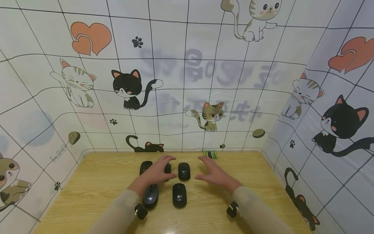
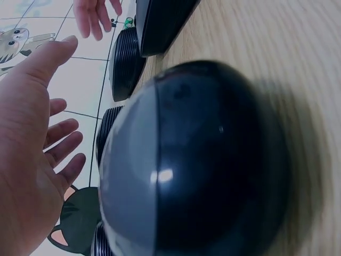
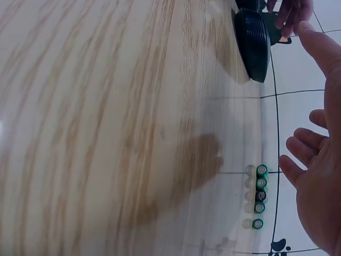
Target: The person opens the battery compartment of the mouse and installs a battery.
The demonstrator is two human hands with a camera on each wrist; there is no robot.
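My left hand (image 1: pixel 157 172) hovers over the left group of black computer mice, fingers spread and holding nothing. One mouse (image 1: pixel 145 167) shows at its far left side, and another mouse (image 1: pixel 168 168) is partly hidden behind its fingers. Below the wrist lies a grey-topped mouse (image 1: pixel 150 197), which looms large in the left wrist view (image 2: pixel 197 160). Between the hands sits a mouse (image 1: pixel 184 171), with one more mouse (image 1: pixel 179 195) nearer to me. My right hand (image 1: pixel 214 174) is held above the table right of these, empty, fingers parted. Several green batteries (image 1: pixel 210 154) stand beyond it.
The wooden table (image 1: pixel 233 162) meets a white grid-patterned cloth backdrop (image 1: pixel 175 74) with printed cats at its back and sides. In the right wrist view the batteries (image 3: pixel 260 196) stand in a row near the table's back edge.
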